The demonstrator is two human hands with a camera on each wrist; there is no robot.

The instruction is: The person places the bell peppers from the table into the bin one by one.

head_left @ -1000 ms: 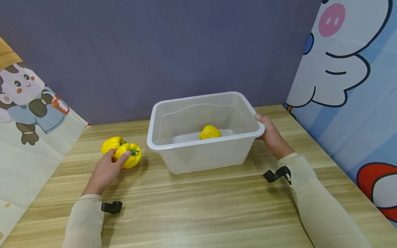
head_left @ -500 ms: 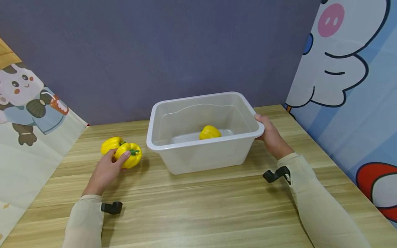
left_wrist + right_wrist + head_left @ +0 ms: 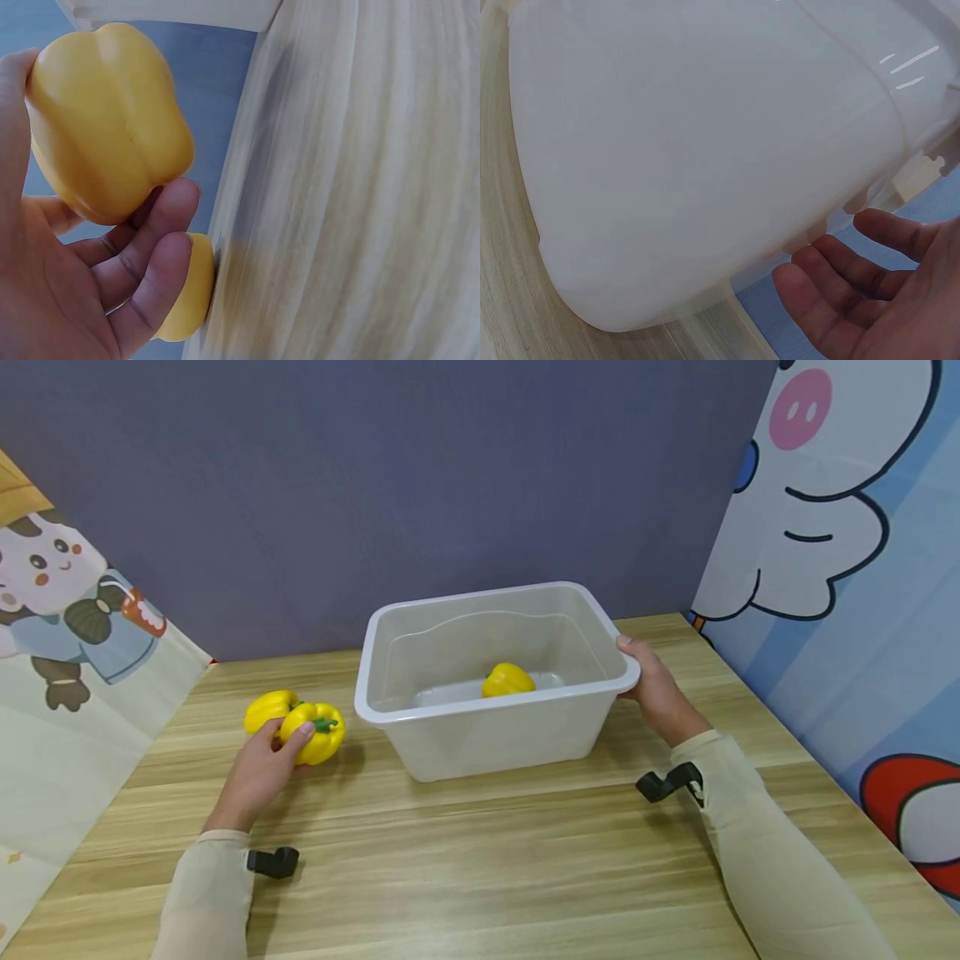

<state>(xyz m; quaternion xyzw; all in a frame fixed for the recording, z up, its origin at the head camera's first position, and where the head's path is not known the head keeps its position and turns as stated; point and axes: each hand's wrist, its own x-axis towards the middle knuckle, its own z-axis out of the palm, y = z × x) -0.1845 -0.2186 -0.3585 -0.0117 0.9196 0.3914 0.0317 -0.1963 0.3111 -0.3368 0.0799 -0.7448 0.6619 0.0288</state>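
My left hand (image 3: pixel 255 777) grips a yellow bell pepper (image 3: pixel 318 737) between thumb and fingers, its green stem facing up. In the left wrist view the held pepper (image 3: pixel 112 120) is apart from the wood surface. Just behind it, a second yellow bell pepper (image 3: pixel 267 708) lies on the table. My right hand (image 3: pixel 660 693) holds the right rim of a white plastic tub (image 3: pixel 495 735), thumb on top and fingers beneath. In the right wrist view the fingers (image 3: pixel 840 277) are curled by the tub's wall (image 3: pixel 690 150). Inside the tub lies another yellow pepper (image 3: pixel 508 680).
The wood-grain table (image 3: pixel 465 868) carries the tub and the loose pepper. A dark grey-blue panel (image 3: pixel 450 485) rises behind it. Cartoon-printed sheets stand at left (image 3: pixel 82 610) and right (image 3: pixel 847 610). A black wrist mount (image 3: pixel 667 782) sits on each sleeve.
My left hand and its bell pepper have risen very slightly and shifted a little to the right. The right hand and the tub have stayed in place.
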